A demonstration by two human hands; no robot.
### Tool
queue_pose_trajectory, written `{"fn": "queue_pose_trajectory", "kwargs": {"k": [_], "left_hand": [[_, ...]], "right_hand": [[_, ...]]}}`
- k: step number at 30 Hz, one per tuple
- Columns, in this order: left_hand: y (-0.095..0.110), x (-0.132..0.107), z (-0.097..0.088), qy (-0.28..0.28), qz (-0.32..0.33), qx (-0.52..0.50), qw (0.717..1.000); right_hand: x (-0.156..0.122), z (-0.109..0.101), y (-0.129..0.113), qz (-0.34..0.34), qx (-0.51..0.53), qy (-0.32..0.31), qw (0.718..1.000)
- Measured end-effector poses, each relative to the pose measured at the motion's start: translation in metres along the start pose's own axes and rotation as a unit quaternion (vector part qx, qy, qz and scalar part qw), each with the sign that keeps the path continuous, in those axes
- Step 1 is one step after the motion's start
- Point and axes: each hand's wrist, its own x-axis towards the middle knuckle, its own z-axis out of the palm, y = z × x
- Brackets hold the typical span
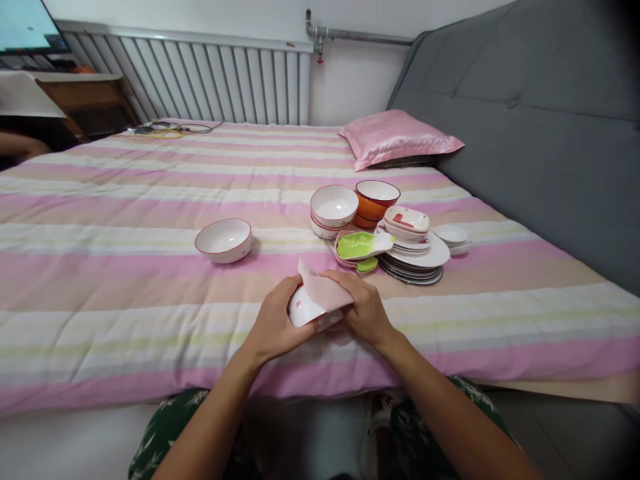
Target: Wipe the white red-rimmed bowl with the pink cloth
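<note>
The left hand is curled around the side of a small white bowl, gripping it just above the near edge of the bed. The right hand is closed on a pale pink cloth and presses it over the top of that same bowl, so both hands meet at the bowl. Behind the bowl and slightly to its right lies a green leaf-shaped dish, touching a stack of plates with small white dishes on top. Further behind the bowl stand stacked white bowls and, beside them, orange bowls. To the left of the held bowl, well apart, a lone red-rimmed bowl sits on the striped sheet. Far behind lies a pink pillow
</note>
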Motion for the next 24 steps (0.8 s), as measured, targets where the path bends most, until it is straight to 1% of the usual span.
{"fn": "queue_pose_trajectory", "kwargs": {"k": [4, 10, 17, 21, 24], "left_hand": [[-0.003, 0.0, -0.004, -0.02, -0.004, 0.015, 1.0], [-0.013, -0.002, -0.012, -0.042, 0.0, 0.071, 0.997], [-0.013, -0.001, -0.022, -0.083, -0.02, 0.061, 0.994], [-0.014, -0.001, -0.028, -0.105, -0.037, 0.063, 0.992], [-0.018, -0.002, -0.032, -0.121, -0.051, 0.066, 0.989]], "right_hand": [[0.0, 0.003, 0.005, 0.019, 0.016, -0.001, 1.0], [0.0, 0.007, 0.009, 0.04, 0.047, -0.009, 0.998], [-0.001, 0.013, 0.01, 0.081, 0.078, -0.014, 0.994], [-0.003, 0.018, 0.014, 0.121, 0.064, -0.024, 0.99], [-0.004, 0.021, 0.014, 0.137, 0.045, -0.035, 0.989]]}}
